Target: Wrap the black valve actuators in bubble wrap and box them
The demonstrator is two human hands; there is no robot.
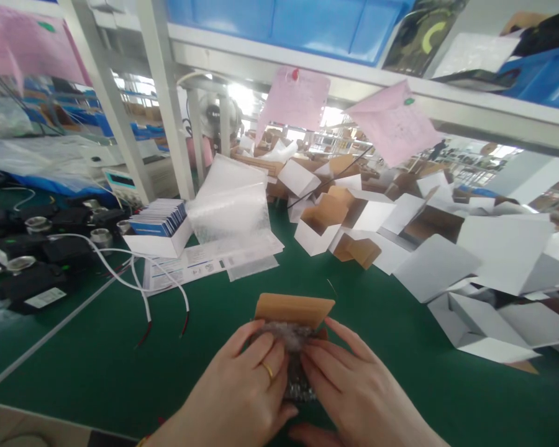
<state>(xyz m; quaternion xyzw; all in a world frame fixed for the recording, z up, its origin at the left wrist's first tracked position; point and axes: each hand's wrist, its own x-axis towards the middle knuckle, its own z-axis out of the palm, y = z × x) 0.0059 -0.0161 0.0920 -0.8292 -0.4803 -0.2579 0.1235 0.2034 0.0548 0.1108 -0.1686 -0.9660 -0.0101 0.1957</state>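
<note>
A dark item in clear bubble wrap (300,385) is between my hands near the front of the green table. My left hand (246,385), with a ring on one finger, is closed on its left side. My right hand (349,375) grips the right side, fingers bent over the wrap. Just behind it stands the raised brown flap of a small cardboard box (294,308). Fingertips of both hands reach the flap's lower corners. My hands hide most of the box and the item, so how deep the item sits cannot be seen.
Open white cartons (433,267) are heaped at the right. At the left lie black devices with metal fittings (51,248) and white cables (140,285). Behind are a box of blue booklets (157,223), bubble-wrap sheets (233,198) and printed papers (205,261). A shelf crosses overhead.
</note>
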